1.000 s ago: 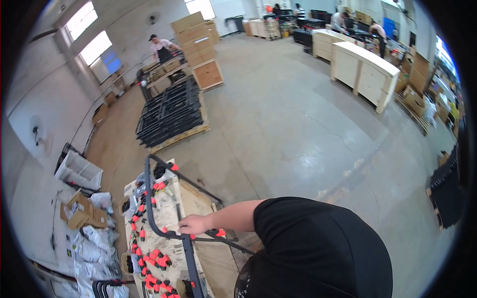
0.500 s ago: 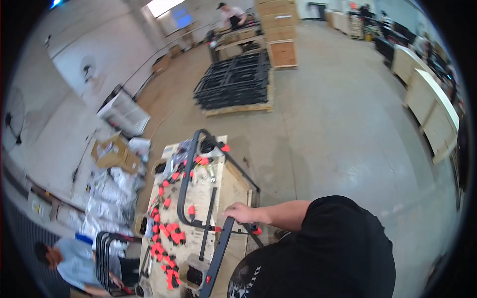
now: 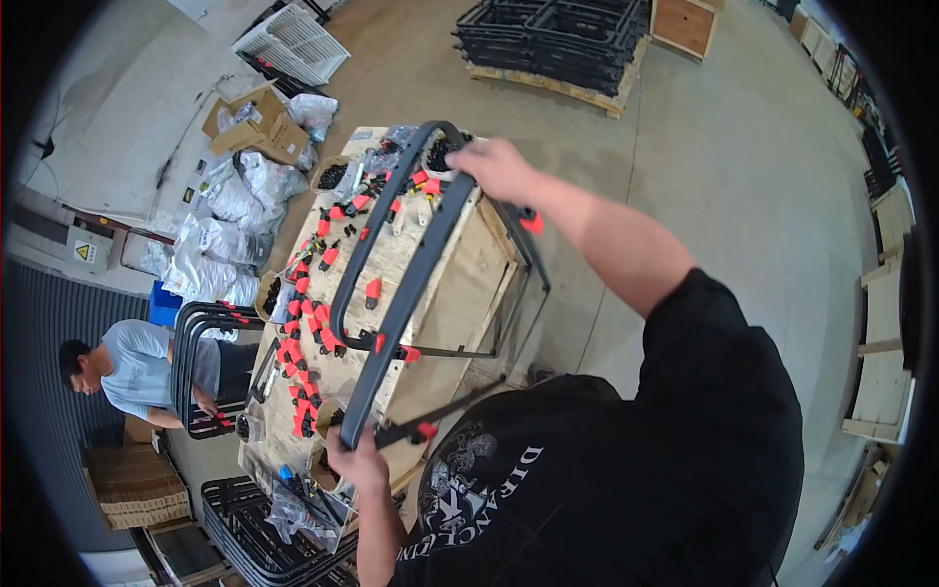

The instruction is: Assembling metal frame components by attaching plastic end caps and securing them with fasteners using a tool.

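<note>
Slanting across the workbench is a long black metal bar (image 3: 411, 293) with a small red piece on it. My left hand (image 3: 360, 464) is closed on its near end. At the far end, my right hand (image 3: 497, 170) has its fingers wrapped over the bar. Beneath and beside the bar stands a bent black tube frame (image 3: 375, 225), fitted with red pieces and reaching over the bench's right side. Red-and-black plastic fittings (image 3: 373, 293) lie scattered on the wooden bench top (image 3: 416, 235). A tub of small black parts (image 3: 439, 155) sits by my right hand.
To the left, a person in a light blue shirt (image 3: 142, 367) handles several bent black tube frames (image 3: 186, 357). Plastic bags (image 3: 220, 245) and an open cardboard box (image 3: 259, 127) line the wall. Stacked black frames (image 3: 548, 44) rest on a pallet (image 3: 548, 88) beyond the bench.
My view has tipped down towards the bench. My right hand has moved farther out, the bar now lies across the bent frame, and my left hand has come into view on its near end.
</note>
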### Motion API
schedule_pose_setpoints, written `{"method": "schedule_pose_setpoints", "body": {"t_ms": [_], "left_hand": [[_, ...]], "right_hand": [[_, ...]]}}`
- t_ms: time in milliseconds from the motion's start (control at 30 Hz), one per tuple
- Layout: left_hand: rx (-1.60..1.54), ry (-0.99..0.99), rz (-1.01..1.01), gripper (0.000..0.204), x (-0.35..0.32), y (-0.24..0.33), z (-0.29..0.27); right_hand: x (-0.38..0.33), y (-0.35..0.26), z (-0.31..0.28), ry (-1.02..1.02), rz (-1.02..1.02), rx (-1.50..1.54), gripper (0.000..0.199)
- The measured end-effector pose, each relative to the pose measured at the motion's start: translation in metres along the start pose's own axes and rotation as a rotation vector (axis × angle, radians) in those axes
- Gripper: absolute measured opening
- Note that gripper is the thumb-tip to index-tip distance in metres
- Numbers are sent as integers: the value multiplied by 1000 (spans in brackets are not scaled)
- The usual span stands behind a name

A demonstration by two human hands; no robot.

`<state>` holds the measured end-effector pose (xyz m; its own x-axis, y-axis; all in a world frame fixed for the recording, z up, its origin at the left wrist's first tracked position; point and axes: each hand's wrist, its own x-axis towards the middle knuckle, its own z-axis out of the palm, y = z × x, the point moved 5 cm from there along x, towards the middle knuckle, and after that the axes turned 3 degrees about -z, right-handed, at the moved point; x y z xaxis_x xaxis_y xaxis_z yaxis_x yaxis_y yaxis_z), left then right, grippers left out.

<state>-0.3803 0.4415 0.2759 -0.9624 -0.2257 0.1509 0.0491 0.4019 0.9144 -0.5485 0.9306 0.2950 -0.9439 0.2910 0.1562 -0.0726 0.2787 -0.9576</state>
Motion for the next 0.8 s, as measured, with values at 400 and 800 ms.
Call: {"method": "schedule_pose_setpoints", "body": {"t_ms": [400,800], "left_hand": [[65,-169,-73,23,67,-1,150],[221,-162,-113,19,102,7,137]], "right_hand": [[132,107,-43,171,8,-248,45],[157,124,-6,95,113,-234,54]]}}
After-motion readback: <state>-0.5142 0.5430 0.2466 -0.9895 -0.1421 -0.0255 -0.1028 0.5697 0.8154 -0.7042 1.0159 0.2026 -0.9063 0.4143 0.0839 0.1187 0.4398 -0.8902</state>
